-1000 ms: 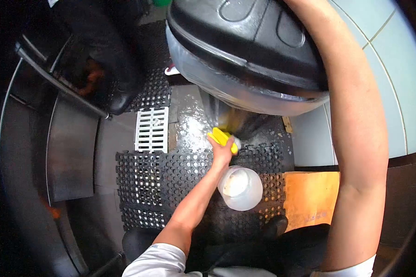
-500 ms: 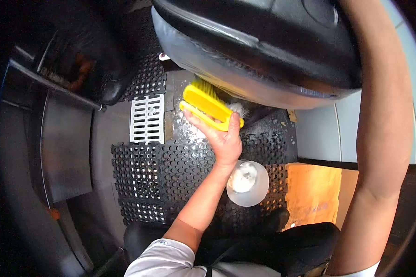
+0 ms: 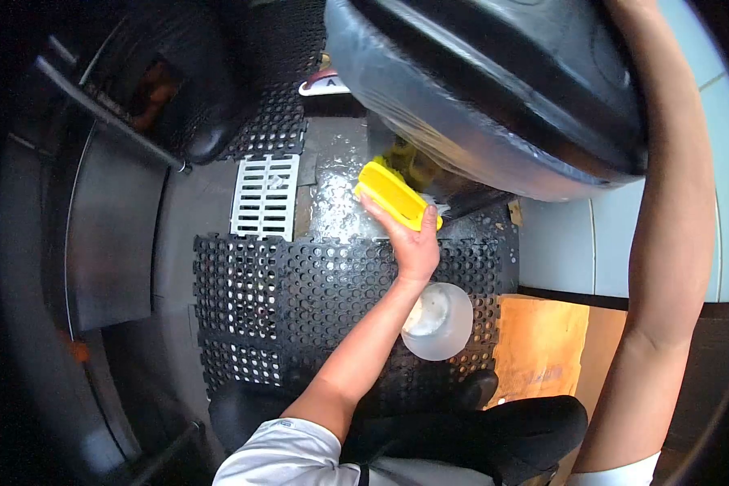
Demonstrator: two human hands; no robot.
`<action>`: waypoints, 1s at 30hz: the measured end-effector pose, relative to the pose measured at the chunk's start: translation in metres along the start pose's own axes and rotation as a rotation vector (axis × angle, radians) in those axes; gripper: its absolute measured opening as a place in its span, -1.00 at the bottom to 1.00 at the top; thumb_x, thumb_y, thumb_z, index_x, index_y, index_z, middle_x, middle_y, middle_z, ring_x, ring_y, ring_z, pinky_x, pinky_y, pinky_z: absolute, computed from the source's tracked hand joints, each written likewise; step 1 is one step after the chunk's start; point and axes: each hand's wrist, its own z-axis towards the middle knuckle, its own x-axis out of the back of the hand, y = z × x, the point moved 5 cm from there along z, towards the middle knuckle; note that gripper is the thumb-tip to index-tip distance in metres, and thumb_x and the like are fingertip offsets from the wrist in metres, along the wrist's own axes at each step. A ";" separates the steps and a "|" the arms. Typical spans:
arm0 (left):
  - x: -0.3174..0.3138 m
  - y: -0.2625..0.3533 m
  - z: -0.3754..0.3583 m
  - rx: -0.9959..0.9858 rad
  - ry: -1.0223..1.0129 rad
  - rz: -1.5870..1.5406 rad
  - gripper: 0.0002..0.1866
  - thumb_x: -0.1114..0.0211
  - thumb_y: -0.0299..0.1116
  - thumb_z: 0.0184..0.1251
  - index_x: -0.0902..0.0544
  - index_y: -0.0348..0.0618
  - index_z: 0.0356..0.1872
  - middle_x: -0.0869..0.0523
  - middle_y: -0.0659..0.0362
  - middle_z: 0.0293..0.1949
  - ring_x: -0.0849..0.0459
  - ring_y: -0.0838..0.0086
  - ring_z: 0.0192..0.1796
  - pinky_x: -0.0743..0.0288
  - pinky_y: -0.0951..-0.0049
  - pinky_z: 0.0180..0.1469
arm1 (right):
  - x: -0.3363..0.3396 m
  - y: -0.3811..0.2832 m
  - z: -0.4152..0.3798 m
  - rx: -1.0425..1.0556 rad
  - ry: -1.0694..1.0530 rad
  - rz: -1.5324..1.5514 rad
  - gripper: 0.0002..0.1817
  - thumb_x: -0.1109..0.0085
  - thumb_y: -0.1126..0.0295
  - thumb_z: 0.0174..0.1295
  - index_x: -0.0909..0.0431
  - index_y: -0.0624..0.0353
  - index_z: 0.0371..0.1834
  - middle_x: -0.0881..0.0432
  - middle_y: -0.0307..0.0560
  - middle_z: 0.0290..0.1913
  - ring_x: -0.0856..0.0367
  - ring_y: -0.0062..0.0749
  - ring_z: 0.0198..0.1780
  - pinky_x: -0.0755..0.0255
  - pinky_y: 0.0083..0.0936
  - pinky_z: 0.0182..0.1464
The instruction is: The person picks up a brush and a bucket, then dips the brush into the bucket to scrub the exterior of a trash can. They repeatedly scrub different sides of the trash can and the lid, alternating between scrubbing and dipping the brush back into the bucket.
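My left hand (image 3: 413, 247) is wrapped around a yellow scrubbing brush (image 3: 393, 194), bristles facing away toward the wet floor (image 3: 340, 178) and the bin's underside. Above it leans a large black bin (image 3: 510, 65) with a clear plastic liner (image 3: 429, 130) hanging around its rim. My right forearm (image 3: 672, 186) reaches up along the bin's right side; the hand itself lies past the top edge of the view. Below my left wrist stands a translucent tub (image 3: 449, 344) with whitish, sudsy liquid inside.
Black perforated rubber mats (image 3: 332, 283) cover the floor near my knees. A white drain grate (image 3: 265, 198) lies to the left. An orange-brown panel (image 3: 540, 344) and a tiled wall (image 3: 555, 243) are at right. Steel equipment (image 3: 117, 235) lines the left side.
My left hand and the brush have shifted to the right in view. The bin appears farther right and more tilted, showing more wet floor and a white-and-red object marked "A".
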 end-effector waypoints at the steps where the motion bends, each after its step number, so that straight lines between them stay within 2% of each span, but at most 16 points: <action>1: -0.001 -0.020 0.000 -0.003 -0.008 0.007 0.12 -0.28 -0.59 0.29 0.51 -0.19 0.52 0.23 -0.18 0.56 0.13 0.10 0.58 0.13 0.26 0.55 | -0.002 0.002 0.000 -0.010 -0.005 -0.008 -0.51 -0.12 0.06 0.32 -0.69 0.39 -0.35 -0.68 0.26 -0.39 -0.68 -0.07 -0.35 -0.52 -0.24 -0.15; 2: 0.002 -0.041 -0.002 0.003 -0.016 0.016 0.12 -0.28 -0.57 0.29 0.50 -0.19 0.52 0.23 -0.20 0.55 0.14 0.08 0.59 0.14 0.26 0.55 | -0.006 0.006 -0.002 -0.022 -0.019 -0.017 -0.51 -0.13 0.06 0.32 -0.68 0.39 -0.38 -0.65 0.24 -0.43 -0.65 -0.10 -0.39 -0.50 -0.24 -0.19; 3: 0.009 -0.061 0.000 0.028 0.026 0.297 0.13 -0.31 -0.52 0.28 0.47 -0.16 0.54 0.07 -0.27 0.52 -0.03 0.04 0.55 -0.02 0.29 0.51 | -0.008 0.010 -0.004 -0.030 -0.030 -0.023 -0.50 -0.13 0.06 0.32 -0.66 0.40 -0.41 -0.63 0.23 -0.47 -0.63 -0.13 -0.43 -0.48 -0.25 -0.24; 4: 0.018 -0.111 0.001 0.403 -0.036 0.016 0.15 -0.33 -0.53 0.24 0.46 -0.11 0.54 -0.12 -0.28 0.47 -0.27 0.03 0.45 -0.18 0.30 0.44 | -0.008 0.012 -0.002 -0.029 -0.028 -0.028 -0.50 -0.13 0.06 0.32 -0.65 0.40 -0.44 -0.61 0.22 -0.52 -0.60 -0.16 -0.47 -0.46 -0.25 -0.28; 6: 0.035 -0.155 -0.008 0.514 -0.164 0.236 0.14 -0.28 -0.58 0.22 0.47 -0.12 0.54 -0.29 -0.15 0.38 -0.41 0.15 0.32 -0.36 0.29 0.32 | -0.007 0.006 0.011 0.002 -0.006 -0.047 -0.48 -0.14 0.06 0.32 -0.62 0.41 -0.50 -0.56 0.20 -0.60 -0.55 -0.22 -0.56 -0.42 -0.25 -0.36; 10: -0.002 -0.092 -0.017 0.320 0.088 -0.107 0.14 -0.28 -0.61 0.28 0.50 -0.03 0.55 -0.15 -0.07 0.47 -0.34 0.21 0.37 -0.30 0.35 0.37 | -0.013 0.013 0.013 -0.015 0.061 -0.003 -0.48 -0.13 0.06 0.30 -0.58 0.40 -0.55 -0.50 0.15 -0.67 -0.49 -0.30 -0.60 -0.35 -0.27 -0.43; 14: 0.003 -0.007 -0.005 0.213 0.011 -0.517 0.11 -0.22 -0.69 0.28 0.43 0.13 0.57 -0.11 0.00 0.47 -0.31 0.25 0.38 -0.33 0.31 0.35 | -0.006 -0.004 0.001 0.108 0.121 0.037 -0.49 -0.13 0.07 0.29 -0.57 0.39 -0.54 -0.50 0.12 -0.66 -0.51 -0.31 -0.58 -0.35 -0.29 -0.42; 17: 0.016 0.009 0.009 0.122 -0.012 -0.514 0.09 -0.20 -0.75 0.18 0.29 0.24 0.56 -0.23 0.01 0.36 -0.38 0.27 0.34 -0.48 0.30 0.23 | -0.011 0.009 0.011 -0.009 0.056 0.013 -0.50 -0.13 0.06 0.29 -0.59 0.38 -0.52 -0.54 0.16 -0.63 -0.54 -0.25 -0.57 -0.37 -0.27 -0.41; 18: 0.020 0.005 0.014 0.164 -0.028 -0.540 0.10 -0.20 -0.77 0.11 0.27 0.18 0.55 -0.19 0.00 0.39 -0.34 0.24 0.37 -0.43 0.27 0.28 | -0.011 0.007 0.010 -0.019 0.060 -0.011 -0.50 -0.13 0.05 0.28 -0.60 0.37 -0.51 -0.54 0.16 -0.63 -0.54 -0.23 -0.57 -0.38 -0.27 -0.40; 19: 0.025 -0.005 0.018 0.206 -0.043 -0.568 0.11 -0.20 -0.79 0.04 0.26 0.12 0.53 -0.15 -0.01 0.41 -0.31 0.21 0.40 -0.37 0.24 0.33 | -0.032 0.059 0.032 0.091 -0.068 -0.006 -0.40 -0.04 -0.18 0.38 -0.66 0.23 -0.19 -0.60 -0.02 -0.47 -0.53 -0.46 -0.37 -0.43 -0.45 -0.19; 20: 0.028 -0.018 0.023 0.247 -0.059 -0.597 0.12 -0.20 -0.81 -0.03 0.25 0.06 0.52 -0.12 -0.02 0.44 -0.27 0.17 0.44 -0.32 0.21 0.39 | -0.034 0.058 0.032 0.070 -0.076 -0.019 -0.41 -0.04 -0.18 0.38 -0.67 0.22 -0.19 -0.61 -0.02 -0.47 -0.54 -0.44 -0.37 -0.43 -0.44 -0.18; 21: 0.031 -0.032 0.030 0.232 -0.013 -0.482 0.10 -0.15 -0.81 -0.11 0.17 0.17 0.47 -0.32 -0.03 0.27 -0.52 0.15 0.22 -0.57 0.15 0.14 | -0.033 0.057 0.031 0.048 -0.084 -0.035 -0.41 -0.04 -0.19 0.38 -0.67 0.22 -0.18 -0.61 -0.01 -0.46 -0.54 -0.43 -0.37 -0.43 -0.44 -0.18; 24: 0.048 -0.031 0.045 0.267 -0.028 -0.208 0.08 -0.22 -0.82 -0.17 0.07 -0.05 0.48 -0.33 -0.03 0.30 -0.46 0.18 0.30 -0.42 0.30 0.30 | -0.029 0.056 0.031 0.022 -0.104 -0.040 -0.40 -0.04 -0.20 0.37 -0.67 0.20 -0.20 -0.61 -0.02 -0.46 -0.55 -0.41 -0.36 -0.44 -0.44 -0.17; 25: 0.050 -0.034 0.057 0.186 -0.049 -0.173 -0.06 -0.26 -0.78 -0.17 -0.15 -0.15 0.39 -0.44 0.00 0.21 -0.55 0.25 0.21 -0.45 0.36 0.25 | -0.030 0.054 0.028 0.022 -0.093 -0.031 -0.40 -0.04 -0.20 0.37 -0.66 0.20 -0.21 -0.61 -0.02 -0.46 -0.54 -0.41 -0.37 -0.44 -0.43 -0.18; 28: 0.038 -0.034 0.062 0.169 -0.160 -0.296 -0.21 -0.25 -0.76 -0.16 -0.30 -0.20 0.26 -0.54 0.04 0.09 -0.59 0.35 0.13 -0.47 0.37 0.21 | -0.030 0.055 0.030 0.006 -0.105 -0.066 -0.41 -0.05 -0.20 0.37 -0.66 0.20 -0.23 -0.59 -0.02 -0.48 -0.53 -0.42 -0.38 -0.43 -0.44 -0.19; 30: 0.037 -0.005 0.066 0.092 -0.124 -0.331 -0.30 -0.50 -0.59 -0.09 -0.38 -0.22 0.16 -0.63 0.10 -0.02 -0.63 0.42 0.04 -0.52 0.38 0.13 | -0.031 0.059 0.031 0.034 -0.099 -0.063 -0.41 -0.05 -0.21 0.36 -0.66 0.19 -0.22 -0.59 -0.03 -0.48 -0.53 -0.42 -0.38 -0.43 -0.44 -0.18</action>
